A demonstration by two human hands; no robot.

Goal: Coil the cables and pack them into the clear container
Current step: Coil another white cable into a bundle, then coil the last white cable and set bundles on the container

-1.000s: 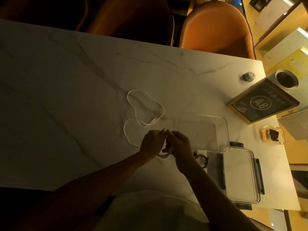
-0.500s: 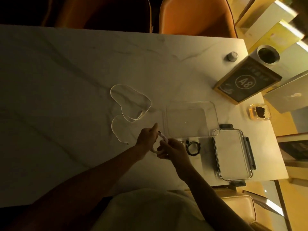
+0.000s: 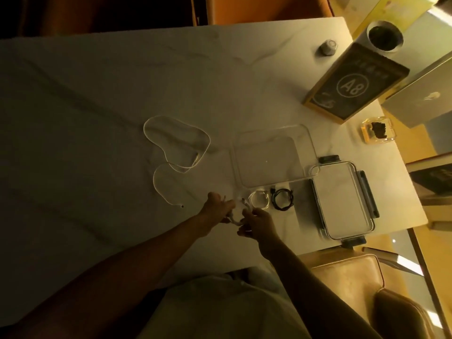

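Note:
My left hand [image 3: 216, 208] and my right hand [image 3: 256, 222] both grip a short white cable [image 3: 236, 217] that curves between them near the table's front edge. One plug end sticks up between the hands. A coiled white cable [image 3: 259, 200] and a coiled black cable [image 3: 282, 200] lie just right of my hands. Behind them stands the clear container [image 3: 271, 159], open and with nothing in it. Its clear lid [image 3: 342, 204] with grey clips lies to the right. A long thin white cable [image 3: 176, 152] sprawls in loose loops to the left.
A framed A8 sign [image 3: 354, 85], a small grey knob [image 3: 329, 47], a white cup [image 3: 385, 36] and a small yellow-edged case [image 3: 378, 129] stand at the table's right end. A laptop [image 3: 425, 94] lies past the edge. A tan chair [image 3: 367, 285] sits near right.
The camera view has shifted, so everything sits further left and down. My hands have drawn slightly apart with the short white cable, and the coiled white cable beside the black one has come into sight.

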